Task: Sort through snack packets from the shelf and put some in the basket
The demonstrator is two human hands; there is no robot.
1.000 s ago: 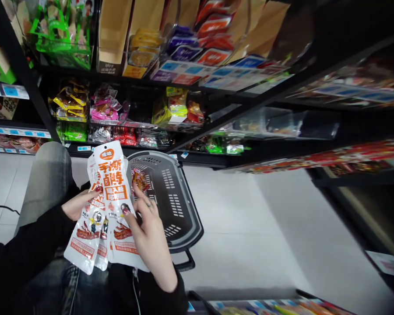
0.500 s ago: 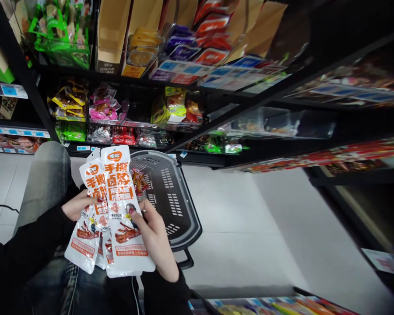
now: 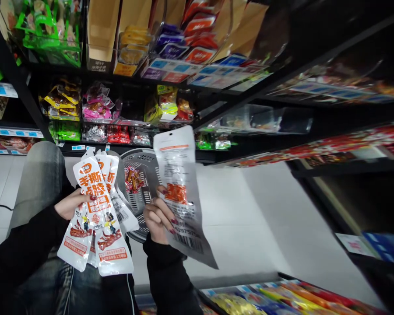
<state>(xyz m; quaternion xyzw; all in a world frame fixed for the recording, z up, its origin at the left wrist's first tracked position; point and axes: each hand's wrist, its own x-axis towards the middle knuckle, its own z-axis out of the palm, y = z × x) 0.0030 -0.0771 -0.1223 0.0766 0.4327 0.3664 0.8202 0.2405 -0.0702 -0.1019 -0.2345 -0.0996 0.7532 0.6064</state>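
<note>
Several white snack packets (image 3: pixel 107 214) with orange lettering are fanned out in my left hand (image 3: pixel 72 203), its thumb pressed on the front one. My right hand (image 3: pixel 159 216) grips a single snack packet (image 3: pixel 179 188) by its left edge; the printed back with a barcode faces me. Behind and between my hands stands a grey shopping basket (image 3: pixel 142 159) on the floor. Inside it lies a small red-and-brown snack bag (image 3: pixel 133 179). The single packet covers the basket's right side.
Black shelves ahead carry bagged snacks, including yellow bags (image 3: pixel 64 98), pink bags (image 3: pixel 98 105) and cardboard boxes (image 3: pixel 101 30). A bent knee (image 3: pixel 36 175) is at left. Another shelf with bright packets (image 3: pixel 269 299) lines the bottom right, beside the pale floor (image 3: pixel 236 218).
My right hand has drawn one packet away from the bunch to the right and turned its back towards me. My left hand still holds the others. The view has shifted slightly.
</note>
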